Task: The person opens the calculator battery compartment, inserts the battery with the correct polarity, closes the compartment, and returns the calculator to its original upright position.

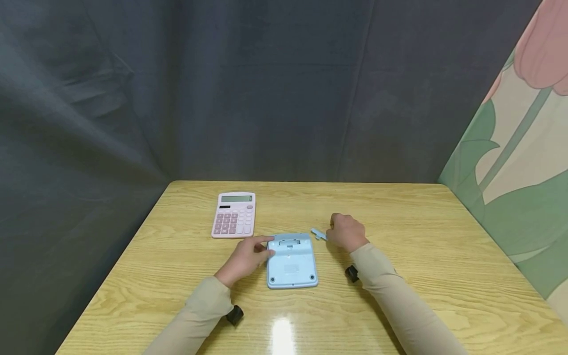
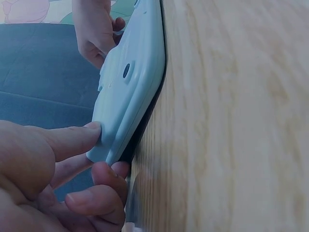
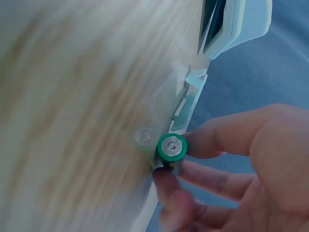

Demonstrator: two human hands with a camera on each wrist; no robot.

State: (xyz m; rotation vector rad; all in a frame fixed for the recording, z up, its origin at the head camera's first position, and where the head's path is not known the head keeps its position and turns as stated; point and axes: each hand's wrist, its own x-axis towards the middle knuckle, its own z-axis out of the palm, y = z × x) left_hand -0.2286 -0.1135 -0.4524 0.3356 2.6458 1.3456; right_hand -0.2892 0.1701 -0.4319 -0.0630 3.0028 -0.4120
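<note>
A light-blue calculator (image 1: 291,266) lies face down, its battery compartment uncovered near the far edge. My left hand (image 1: 246,257) grips its left side; in the left wrist view the thumb (image 2: 79,140) presses on the back while other fingers curl at the edge. In the right wrist view, my right hand (image 3: 251,159) pinches a small battery (image 3: 172,148) with a green rim, seen end-on close over the table; the head view hides the battery behind the hand. Just left of this hand lies the small blue battery cover (image 1: 318,233).
A pink calculator (image 1: 233,217), face up with 0 on its display, lies at the back left of the wooden table (image 1: 399,217). A dark curtain (image 1: 284,88) hangs behind the table, and a flower-patterned cloth (image 1: 519,167) hangs on the right.
</note>
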